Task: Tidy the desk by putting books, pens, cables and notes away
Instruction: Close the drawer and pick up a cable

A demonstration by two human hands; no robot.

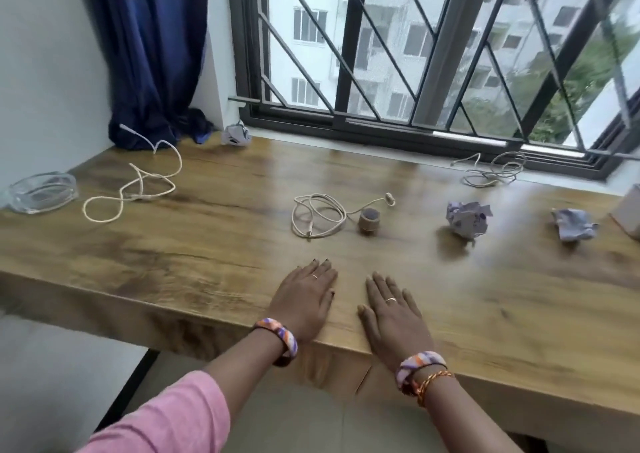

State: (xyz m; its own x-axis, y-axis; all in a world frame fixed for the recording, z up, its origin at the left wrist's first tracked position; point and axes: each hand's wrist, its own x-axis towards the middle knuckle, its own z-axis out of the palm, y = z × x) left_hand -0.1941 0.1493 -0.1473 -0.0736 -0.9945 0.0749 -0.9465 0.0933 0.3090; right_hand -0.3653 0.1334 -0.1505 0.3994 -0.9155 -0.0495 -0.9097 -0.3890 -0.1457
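While both hands lie flat, fingers (320,268) straight on brown wooden worktop (207,244), coiled cream cable (318,214) sits just beyond left hand (304,296), nearer than right hand (393,314).

Wooden desk (207,244) — cables (318,215), crumpled notes (467,218).

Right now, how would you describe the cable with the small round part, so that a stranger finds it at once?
On the wooden desk under the window, look just beyond the fingertips of both flat hands. The coiled cable there is the only one ending beside a small round cylinder; the other two cables lie far left and far right.
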